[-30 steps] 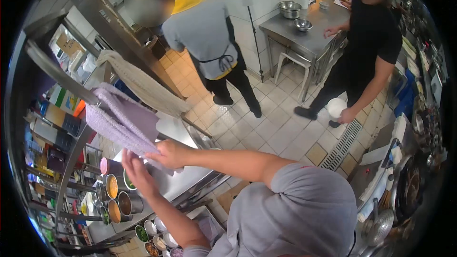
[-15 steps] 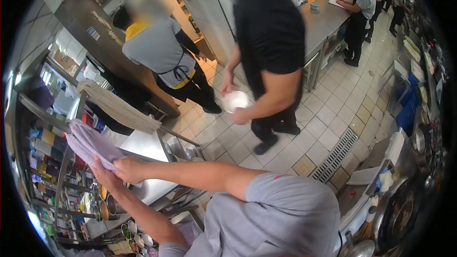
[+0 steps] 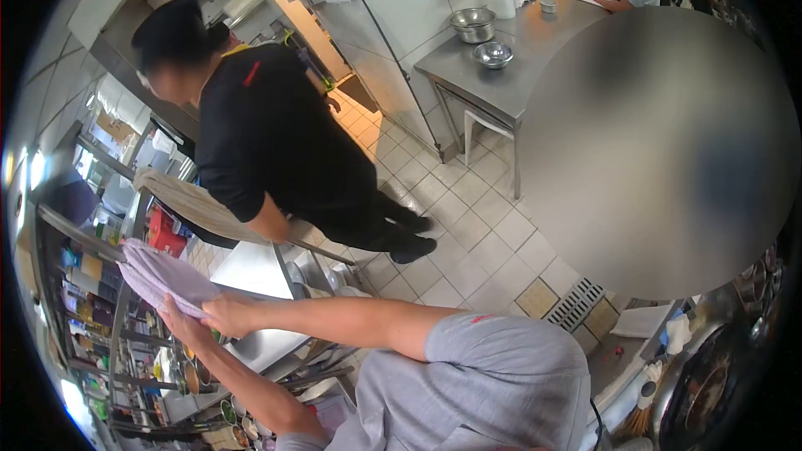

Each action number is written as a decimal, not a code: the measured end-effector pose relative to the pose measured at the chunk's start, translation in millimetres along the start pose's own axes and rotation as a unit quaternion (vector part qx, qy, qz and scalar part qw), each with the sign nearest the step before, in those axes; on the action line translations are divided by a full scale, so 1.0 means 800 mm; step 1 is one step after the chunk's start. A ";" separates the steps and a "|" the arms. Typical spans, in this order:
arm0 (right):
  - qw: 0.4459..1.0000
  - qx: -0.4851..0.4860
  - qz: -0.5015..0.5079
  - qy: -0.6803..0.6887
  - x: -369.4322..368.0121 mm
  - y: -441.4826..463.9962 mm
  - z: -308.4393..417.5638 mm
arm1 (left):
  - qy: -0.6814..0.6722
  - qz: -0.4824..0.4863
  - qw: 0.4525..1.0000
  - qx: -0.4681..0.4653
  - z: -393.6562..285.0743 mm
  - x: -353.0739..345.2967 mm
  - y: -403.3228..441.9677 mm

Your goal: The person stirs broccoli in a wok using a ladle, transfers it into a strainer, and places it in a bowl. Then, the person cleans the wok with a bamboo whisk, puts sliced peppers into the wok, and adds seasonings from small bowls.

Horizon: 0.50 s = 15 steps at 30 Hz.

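Observation:
A folded lavender towel (image 3: 163, 271) stretches out at the left, its far end close to a metal rail (image 3: 79, 234). I cannot tell whether it touches the rail. My right hand (image 3: 232, 315) is closed around the towel's near end. Beside it, my left hand (image 3: 182, 324) also grips the towel, fingers against its lower edge. Just beyond hangs a beige towel (image 3: 188, 200), draped over another bar above a steel counter (image 3: 251, 271).
A person in black (image 3: 284, 150) stands across the counter. Behind are a steel table (image 3: 539, 42) with two metal bowls (image 3: 493, 55) and a floor drain (image 3: 575, 305). A wok (image 3: 702, 384) sits at right. A large blurred patch covers the right side.
The person in black has moved left to beside the counter, and the white bowl they held is out of sight. My hands remain on the lavender towel, nearly unmoved.

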State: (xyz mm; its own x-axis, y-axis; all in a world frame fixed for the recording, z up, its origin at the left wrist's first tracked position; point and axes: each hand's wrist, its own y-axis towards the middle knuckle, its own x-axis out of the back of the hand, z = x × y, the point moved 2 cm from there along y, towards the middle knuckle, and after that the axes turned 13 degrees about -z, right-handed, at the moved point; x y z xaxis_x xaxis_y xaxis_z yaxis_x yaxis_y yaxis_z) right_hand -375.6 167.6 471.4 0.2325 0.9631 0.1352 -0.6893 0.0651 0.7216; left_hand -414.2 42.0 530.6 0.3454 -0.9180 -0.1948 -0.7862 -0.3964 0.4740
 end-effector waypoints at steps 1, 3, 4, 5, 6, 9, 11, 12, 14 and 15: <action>1.000 0.001 0.005 -0.001 0.000 -0.001 -0.001 | 0.011 -0.007 1.000 -0.002 -0.001 -0.002 -0.001; 1.000 -0.003 0.006 0.010 0.001 -0.002 -0.003 | 0.024 -0.008 1.000 -0.010 -0.006 -0.005 -0.001; 1.000 -0.008 0.002 0.021 0.006 -0.002 -0.001 | 0.029 -0.010 0.999 -0.014 -0.006 -0.006 -0.001; 0.999 -0.013 0.002 0.033 0.008 -0.002 -0.001 | 0.032 -0.004 0.999 -0.004 -0.003 -0.009 0.000; 0.999 -0.011 -0.003 0.035 0.011 -0.004 -0.005 | 0.036 -0.005 0.999 0.005 -0.002 -0.010 -0.001; 0.997 -0.001 -0.005 0.073 0.014 0.000 -0.022 | 0.094 -0.020 0.995 -0.017 0.026 0.007 0.006; 0.989 -0.066 0.039 0.129 0.003 -0.001 -0.051 | 0.122 0.017 0.991 -0.054 0.059 0.025 -0.002; 0.960 -0.218 0.106 0.138 0.006 -0.001 -0.058 | 0.126 0.040 0.989 -0.063 0.067 0.032 -0.015; 0.970 -0.187 0.089 0.129 0.003 -0.001 -0.097 | 0.105 0.066 0.990 -0.062 0.078 0.052 -0.046; 0.977 -0.198 0.056 0.056 0.018 0.014 -0.067 | 0.148 0.092 0.983 -0.055 0.080 0.069 -0.062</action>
State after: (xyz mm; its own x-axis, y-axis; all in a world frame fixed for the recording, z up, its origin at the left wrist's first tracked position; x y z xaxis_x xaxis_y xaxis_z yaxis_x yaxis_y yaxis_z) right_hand -416.9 195.9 444.5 0.0791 0.9912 0.1061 -0.9224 0.0324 0.3850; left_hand -389.3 10.4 441.3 0.3496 -0.9242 0.1539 -0.7946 -0.2054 0.5713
